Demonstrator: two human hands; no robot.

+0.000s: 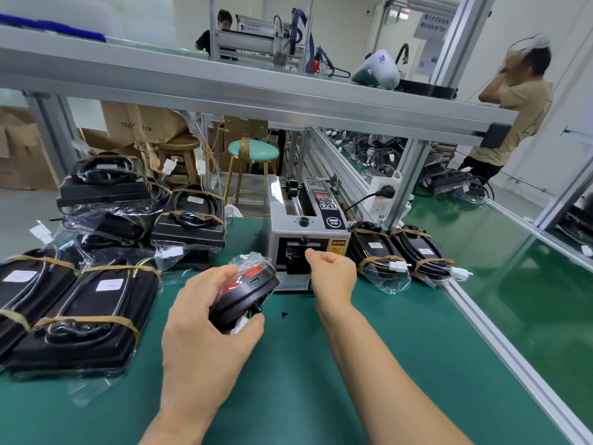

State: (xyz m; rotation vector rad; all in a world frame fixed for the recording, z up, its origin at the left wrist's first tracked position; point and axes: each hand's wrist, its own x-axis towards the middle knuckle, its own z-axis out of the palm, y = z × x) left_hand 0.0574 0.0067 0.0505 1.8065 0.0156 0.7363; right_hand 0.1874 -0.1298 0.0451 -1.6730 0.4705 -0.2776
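My left hand (pixel 205 319) grips a black lamp unit with a red lens (pixel 247 292), wrapped in a clear plastic bag, above the green mat (pixel 321 380). Its wires and a white plug hang under my fingers. My right hand (pixel 330 271) reaches to the outlet slot of a grey automatic tape dispenser (pixel 308 229), fingers curled with the fingertips at the slot. Whether it pinches a piece of tape cannot be seen.
Bagged black units bound with brown tape lie stacked at the left (pixel 83 303) and two at the right (pixel 401 252). An aluminium frame beam (pixel 256 94) runs overhead. A power strip (pixel 382 200) sits behind the dispenser. A person (pixel 510 117) stands at the right.
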